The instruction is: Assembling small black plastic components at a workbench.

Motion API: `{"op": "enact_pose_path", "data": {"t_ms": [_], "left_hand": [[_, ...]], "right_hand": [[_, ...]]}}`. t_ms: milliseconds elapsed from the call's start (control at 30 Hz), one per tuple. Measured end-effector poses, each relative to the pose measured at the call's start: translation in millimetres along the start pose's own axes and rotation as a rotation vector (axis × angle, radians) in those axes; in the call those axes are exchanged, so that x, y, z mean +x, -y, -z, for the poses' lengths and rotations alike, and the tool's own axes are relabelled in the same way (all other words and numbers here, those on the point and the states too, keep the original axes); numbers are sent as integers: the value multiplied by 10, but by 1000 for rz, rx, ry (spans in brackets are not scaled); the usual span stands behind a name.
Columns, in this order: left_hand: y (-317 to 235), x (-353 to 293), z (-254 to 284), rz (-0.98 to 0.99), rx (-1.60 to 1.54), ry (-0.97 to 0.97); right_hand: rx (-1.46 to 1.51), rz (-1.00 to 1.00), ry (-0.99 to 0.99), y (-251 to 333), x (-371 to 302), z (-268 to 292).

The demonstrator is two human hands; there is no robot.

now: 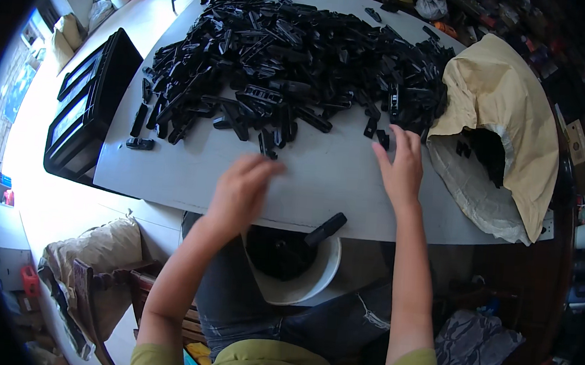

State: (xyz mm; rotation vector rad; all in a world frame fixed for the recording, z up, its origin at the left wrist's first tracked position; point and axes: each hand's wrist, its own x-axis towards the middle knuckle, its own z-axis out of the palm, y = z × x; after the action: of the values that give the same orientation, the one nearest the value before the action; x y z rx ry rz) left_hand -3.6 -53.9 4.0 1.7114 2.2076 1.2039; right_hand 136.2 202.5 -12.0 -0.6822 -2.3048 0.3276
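A large heap of black plastic parts (281, 53), long and narrow like small casings or handles, covers the far part of the grey table (306, 183). My right hand (404, 170) reaches to the heap's near right side, thumb and fingers apart around a small black piece (382, 138); whether it touches it I cannot tell. My left hand (243, 187) hovers at the heap's near edge, fingers bent and smeared by motion. One black part (326, 229) sticks out across the table's front edge, above a white bucket (327, 273) with black contents between my legs.
On the table's right lies an opened tan sack (503, 82) with black pieces inside. A black crate (91, 107) stands left of the table. A wooden chair (88, 297) and another sack (98, 250) are at lower left. Grey patterned cloth (477, 348) lies at lower right.
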Motion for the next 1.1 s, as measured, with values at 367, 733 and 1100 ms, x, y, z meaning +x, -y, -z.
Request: {"op": "enact_pose_path", "data": {"t_ms": [367,733,1100], "left_hand": [[36,255,-16,5,109,169],[108,287,-109,217,-313,124],[174,279,-26,-44,-196,225]], "right_hand": [[1439,-826,367,412,-196,86],[418,173,437,490,-237,73],[522,140,506,496,-127,-70]]}}
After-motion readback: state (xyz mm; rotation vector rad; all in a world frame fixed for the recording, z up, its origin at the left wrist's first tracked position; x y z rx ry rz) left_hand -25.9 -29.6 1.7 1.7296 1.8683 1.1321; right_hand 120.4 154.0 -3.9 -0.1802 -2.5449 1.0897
